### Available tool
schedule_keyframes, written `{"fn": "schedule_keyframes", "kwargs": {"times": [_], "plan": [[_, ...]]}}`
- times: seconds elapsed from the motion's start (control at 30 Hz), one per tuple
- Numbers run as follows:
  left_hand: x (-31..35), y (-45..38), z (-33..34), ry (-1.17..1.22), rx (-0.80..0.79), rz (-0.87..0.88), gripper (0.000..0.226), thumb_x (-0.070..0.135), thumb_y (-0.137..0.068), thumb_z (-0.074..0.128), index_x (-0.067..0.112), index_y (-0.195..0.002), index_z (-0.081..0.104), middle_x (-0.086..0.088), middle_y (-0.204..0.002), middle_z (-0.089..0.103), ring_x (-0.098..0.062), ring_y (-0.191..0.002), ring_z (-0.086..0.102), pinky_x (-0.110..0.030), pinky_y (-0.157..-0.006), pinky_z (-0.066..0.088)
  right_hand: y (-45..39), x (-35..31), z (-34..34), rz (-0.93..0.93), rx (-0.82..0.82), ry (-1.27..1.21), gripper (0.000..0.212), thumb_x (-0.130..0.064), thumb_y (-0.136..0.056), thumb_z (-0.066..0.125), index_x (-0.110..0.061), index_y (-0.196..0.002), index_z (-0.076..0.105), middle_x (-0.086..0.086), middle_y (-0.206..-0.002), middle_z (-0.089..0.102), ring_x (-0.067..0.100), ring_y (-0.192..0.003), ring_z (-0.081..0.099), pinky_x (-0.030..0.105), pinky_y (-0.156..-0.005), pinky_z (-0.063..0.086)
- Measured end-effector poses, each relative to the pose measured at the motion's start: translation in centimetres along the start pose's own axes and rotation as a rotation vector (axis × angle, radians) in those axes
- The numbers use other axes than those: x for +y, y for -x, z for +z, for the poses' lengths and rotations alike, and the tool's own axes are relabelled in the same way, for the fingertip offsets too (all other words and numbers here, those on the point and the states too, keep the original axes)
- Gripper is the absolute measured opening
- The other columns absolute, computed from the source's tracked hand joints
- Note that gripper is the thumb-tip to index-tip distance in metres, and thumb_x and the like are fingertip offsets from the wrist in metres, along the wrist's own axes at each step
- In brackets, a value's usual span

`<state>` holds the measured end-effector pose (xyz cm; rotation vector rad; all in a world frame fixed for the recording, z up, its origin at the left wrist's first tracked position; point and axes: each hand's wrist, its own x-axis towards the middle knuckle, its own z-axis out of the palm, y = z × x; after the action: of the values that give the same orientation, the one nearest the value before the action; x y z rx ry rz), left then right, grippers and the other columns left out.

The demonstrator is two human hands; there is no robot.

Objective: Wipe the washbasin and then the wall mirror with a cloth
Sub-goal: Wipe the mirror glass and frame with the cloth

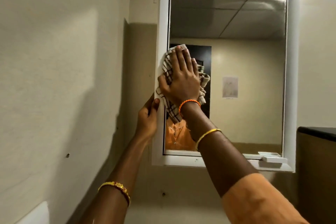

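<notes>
The wall mirror (245,71) hangs in a white frame (161,23) on a cream wall. My right hand (181,78) lies flat over a bunched cream cloth with brown checks (166,71), pressing it against the left side of the glass and the frame's inner edge. My left hand (148,116) grips the outer left edge of the frame, just below the cloth. The washbasin is out of view.
A small white ledge with a soap holder (267,158) runs along the frame's bottom right. A dark-topped cabinet (318,132) stands at the right edge. Cream wall (63,78) spreads to the left, with a white panel (34,212) at the lower left corner.
</notes>
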<state>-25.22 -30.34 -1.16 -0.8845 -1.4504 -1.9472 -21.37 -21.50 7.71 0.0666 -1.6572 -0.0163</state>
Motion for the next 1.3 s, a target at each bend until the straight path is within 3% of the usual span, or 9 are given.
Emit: {"fn": "schedule_keyframes", "kwargs": {"times": [0.1,0.2,0.3,0.4,0.63,0.8,0.93,1.07,1.3], "plan": [[-0.6,-0.1,-0.1,0.029,-0.002,0.022,0.034,0.007,-0.098,0.041,0.001,-0.130,0.051,0.002,-0.119,0.054,-0.010,-0.110,0.049,0.000,-0.083,0.043,1.5,-0.3,0.3,-0.040,-0.030,-0.010,0.075,-0.048,-0.080,0.038,-0.013,-0.146,0.033,0.006,-0.155,0.029,0.020,-0.145,0.021,0.038,-0.120,0.013],[-1.3,0.1,-0.7,0.120,-0.047,-0.050,0.035,0.008,-0.100,0.033,0.006,-0.133,0.046,-0.001,-0.118,0.060,-0.012,-0.110,0.054,-0.025,-0.098,0.046,3.4,-0.5,0.6,-0.070,-0.047,-0.025,0.074,-0.046,-0.081,0.039,-0.013,-0.146,0.032,0.006,-0.155,0.029,0.020,-0.145,0.020,0.038,-0.119,0.015],[-1.6,0.0,-1.7,0.302,-0.168,-0.207,0.044,0.026,-0.103,0.021,0.008,-0.132,0.048,0.013,-0.096,0.074,-0.001,-0.094,0.067,-0.019,-0.083,0.054,5.7,-0.9,0.7,-0.079,-0.058,-0.035,0.072,-0.045,-0.082,0.043,-0.013,-0.146,0.033,0.006,-0.154,0.030,0.020,-0.145,0.021,0.038,-0.119,0.017],[-1.5,-0.1,-2.4,0.445,-0.256,-0.297,0.059,0.048,-0.099,0.015,0.014,-0.125,0.056,0.002,-0.110,0.072,-0.010,-0.107,0.065,-0.027,-0.092,0.052,9.8,-1.0,0.8,-0.110,-0.100,-0.035,0.073,-0.046,-0.084,0.043,-0.012,-0.147,0.031,0.007,-0.155,0.026,0.020,-0.146,0.017,0.036,-0.120,0.012],[-1.4,0.4,-2.1,0.431,-0.270,-0.321,0.066,0.055,-0.085,0.049,0.007,-0.129,0.056,-0.015,-0.134,0.057,-0.025,-0.128,0.052,-0.044,-0.115,0.031,13.1,-0.5,1.2,-0.199,-0.195,0.025,0.078,-0.051,-0.082,0.043,-0.013,-0.148,0.026,0.007,-0.157,0.021,0.020,-0.147,0.010,0.040,-0.119,0.014],[-1.8,0.4,-2.0,0.362,-0.134,-0.353,0.055,0.052,-0.093,0.037,0.013,-0.120,0.064,-0.010,-0.121,0.066,-0.021,-0.116,0.061,-0.046,-0.110,0.039,8.1,-0.7,0.6,-0.063,-0.107,0.009,0.076,-0.049,-0.081,0.042,-0.011,-0.146,0.031,0.008,-0.154,0.029,0.022,-0.145,0.021,0.042,-0.118,0.017],[-1.9,0.5,-1.8,0.381,-0.165,-0.363,0.057,0.050,-0.099,0.018,0.020,-0.118,0.062,0.006,-0.104,0.074,-0.009,-0.103,0.066,-0.032,-0.098,0.048,5.9,-1.0,0.6,0.027,-0.082,-0.008,0.076,-0.049,-0.081,0.040,-0.010,-0.146,0.032,0.009,-0.154,0.030,0.024,-0.144,0.023,0.042,-0.118,0.016],[-1.9,0.6,-2.5,0.395,-0.226,-0.389,0.064,0.056,-0.096,0.016,0.018,-0.121,0.061,-0.002,-0.119,0.067,-0.014,-0.107,0.065,-0.031,-0.093,0.050,10.9,-1.1,0.8,-0.057,-0.159,-0.015,0.077,-0.048,-0.083,0.043,-0.008,-0.148,0.027,0.011,-0.156,0.023,0.024,-0.146,0.015,0.042,-0.119,0.015],[-1.7,1.0,-2.1,0.322,-0.113,-0.370,0.050,0.048,-0.089,0.048,0.012,-0.121,0.064,-0.007,-0.116,0.069,-0.017,-0.104,0.066,-0.028,-0.088,0.051,18.7,0.0,-0.1,-0.208,-0.311,0.034,0.074,-0.043,-0.084,0.047,-0.011,-0.148,0.026,0.008,-0.156,0.017,0.022,-0.147,0.010,0.044,-0.119,0.017]]}}
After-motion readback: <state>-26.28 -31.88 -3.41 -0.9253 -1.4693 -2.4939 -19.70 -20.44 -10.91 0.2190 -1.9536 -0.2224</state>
